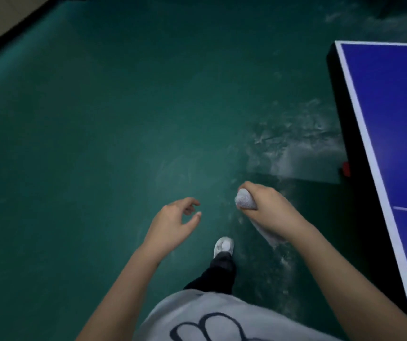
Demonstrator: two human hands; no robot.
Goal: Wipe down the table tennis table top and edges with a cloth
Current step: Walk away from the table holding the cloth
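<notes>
My grey printed shirt (212, 316) at bottom, one white sneaker (223, 246) stepping on the green scuffed floor (99, 131). My left hand (173, 221) hangs loosely curled, holding nothing. My right hand (268, 209) grips a bunched light-grey cloth (245, 200), off the table. Blue white-edged table tennis table (391, 114) sits right and farther out, apart from both hands.
</notes>
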